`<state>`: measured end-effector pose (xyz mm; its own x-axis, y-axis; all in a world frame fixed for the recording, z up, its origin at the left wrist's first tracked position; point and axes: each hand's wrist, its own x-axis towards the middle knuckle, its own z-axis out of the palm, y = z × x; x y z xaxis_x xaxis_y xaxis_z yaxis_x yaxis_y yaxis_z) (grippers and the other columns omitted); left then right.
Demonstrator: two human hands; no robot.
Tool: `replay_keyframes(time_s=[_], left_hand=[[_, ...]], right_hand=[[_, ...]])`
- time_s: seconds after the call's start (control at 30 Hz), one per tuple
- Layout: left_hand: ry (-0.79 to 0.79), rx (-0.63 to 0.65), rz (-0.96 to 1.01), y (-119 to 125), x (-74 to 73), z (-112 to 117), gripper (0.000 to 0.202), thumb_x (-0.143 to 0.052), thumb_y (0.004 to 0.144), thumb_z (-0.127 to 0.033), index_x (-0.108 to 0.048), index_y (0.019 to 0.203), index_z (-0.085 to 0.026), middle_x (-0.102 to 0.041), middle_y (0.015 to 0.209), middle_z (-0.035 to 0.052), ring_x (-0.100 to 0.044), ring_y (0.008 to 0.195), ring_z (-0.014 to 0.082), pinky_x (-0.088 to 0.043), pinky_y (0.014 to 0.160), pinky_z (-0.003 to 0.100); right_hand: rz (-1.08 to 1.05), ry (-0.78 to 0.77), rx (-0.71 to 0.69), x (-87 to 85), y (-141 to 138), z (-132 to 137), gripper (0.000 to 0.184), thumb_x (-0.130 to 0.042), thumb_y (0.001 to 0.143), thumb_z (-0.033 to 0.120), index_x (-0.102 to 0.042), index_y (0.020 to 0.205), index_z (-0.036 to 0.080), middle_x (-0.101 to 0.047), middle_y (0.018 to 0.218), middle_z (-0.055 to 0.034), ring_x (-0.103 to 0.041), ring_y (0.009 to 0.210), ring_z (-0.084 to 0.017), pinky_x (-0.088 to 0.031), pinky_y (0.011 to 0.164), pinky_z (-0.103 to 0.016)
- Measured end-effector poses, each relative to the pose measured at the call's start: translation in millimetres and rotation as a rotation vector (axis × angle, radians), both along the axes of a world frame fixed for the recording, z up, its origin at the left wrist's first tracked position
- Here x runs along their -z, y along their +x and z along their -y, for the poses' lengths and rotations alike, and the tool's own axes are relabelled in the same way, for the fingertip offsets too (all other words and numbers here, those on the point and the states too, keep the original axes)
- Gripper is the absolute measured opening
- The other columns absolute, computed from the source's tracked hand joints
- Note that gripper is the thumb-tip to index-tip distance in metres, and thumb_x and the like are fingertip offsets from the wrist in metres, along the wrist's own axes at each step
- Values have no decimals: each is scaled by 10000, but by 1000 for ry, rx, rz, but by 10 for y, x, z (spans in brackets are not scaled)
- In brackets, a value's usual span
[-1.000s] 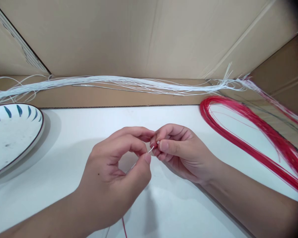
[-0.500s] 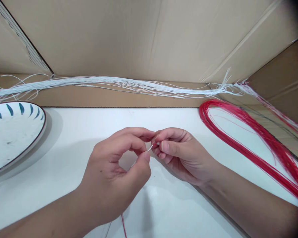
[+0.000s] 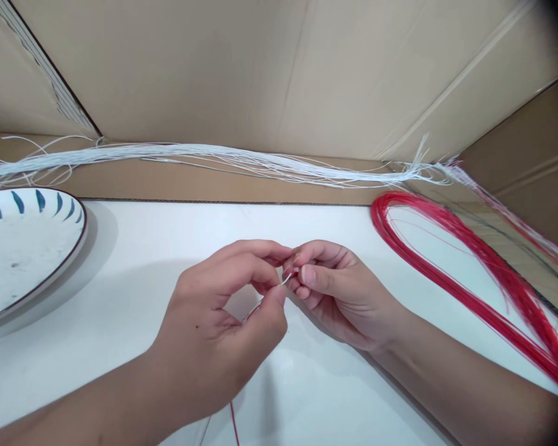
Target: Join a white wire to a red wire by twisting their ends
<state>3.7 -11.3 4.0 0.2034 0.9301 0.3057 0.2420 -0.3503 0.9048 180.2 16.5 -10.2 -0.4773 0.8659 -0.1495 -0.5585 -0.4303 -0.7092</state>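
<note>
My left hand [image 3: 223, 328] and my right hand [image 3: 335, 288] meet fingertip to fingertip over the white table [image 3: 134, 248]. Between them runs a thin white string [image 3: 286, 280], pinched by the thumb and forefinger of each hand. A red string [image 3: 234, 424] and a pale one hang down below my left wrist toward the bottom edge. What my right fingers hold beside the white string is hidden behind them.
A white plate with blue marks [image 3: 23, 248] lies at the left. A long bundle of white strings [image 3: 223, 156] stretches along the cardboard ledge at the back. A looped bundle of red strings [image 3: 474, 272] lies at the right. Cardboard walls [image 3: 279, 68] close in the back and right.
Both hands stay pinched together; my left thumb has shifted slightly right toward the right hand. The view has tilted a little.
</note>
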Motion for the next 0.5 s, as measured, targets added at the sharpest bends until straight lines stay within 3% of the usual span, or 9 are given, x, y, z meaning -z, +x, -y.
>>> replay_keyframes(time_s=[0.5], left_hand=[[86, -26, -84, 7, -7, 1, 154, -608, 831, -111, -640, 757, -242, -744, 1064, -9, -690, 998, 146, -547, 875, 263]], right_hand=[[34, -19, 13, -1, -5, 2, 101, -853, 736, 142, -757, 748, 168, -758, 760, 3, -702, 633, -55, -582, 601, -93]])
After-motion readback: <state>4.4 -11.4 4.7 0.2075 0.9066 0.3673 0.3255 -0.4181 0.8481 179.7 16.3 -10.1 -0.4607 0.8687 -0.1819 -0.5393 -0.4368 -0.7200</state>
